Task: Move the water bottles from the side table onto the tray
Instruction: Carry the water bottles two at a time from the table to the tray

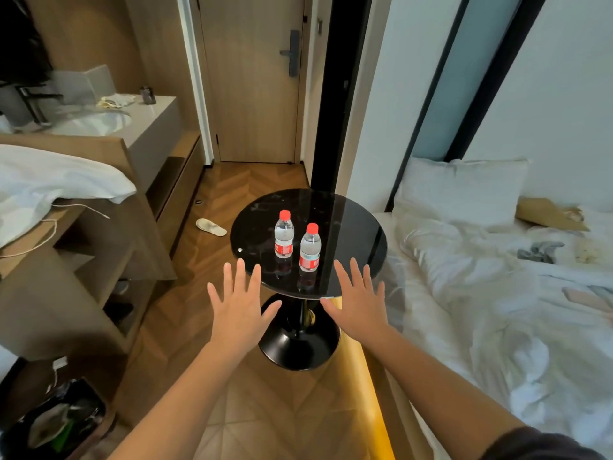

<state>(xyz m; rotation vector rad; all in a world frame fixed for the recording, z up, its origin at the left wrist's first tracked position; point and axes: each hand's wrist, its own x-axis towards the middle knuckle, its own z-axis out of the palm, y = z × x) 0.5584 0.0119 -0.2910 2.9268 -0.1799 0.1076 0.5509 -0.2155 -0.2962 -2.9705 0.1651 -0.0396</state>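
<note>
Two small clear water bottles with red caps and red labels stand upright on a round black side table (255, 227). The left bottle (284, 234) is a little farther back than the right bottle (310, 248). My left hand (240, 302) hovers flat with fingers spread at the table's near left edge, holding nothing. My right hand (360, 298) is spread the same way at the near right edge, also holding nothing. Both hands are short of the bottles and do not touch them. No tray shows in this view.
An unmade white bed (497, 293) with a pillow lies at the right. A wooden desk unit (83, 247) and a sink counter (142, 117) stand at the left. A slipper (211, 226) lies on the wooden floor before the door (252, 78). A bin (56, 423) sits at bottom left.
</note>
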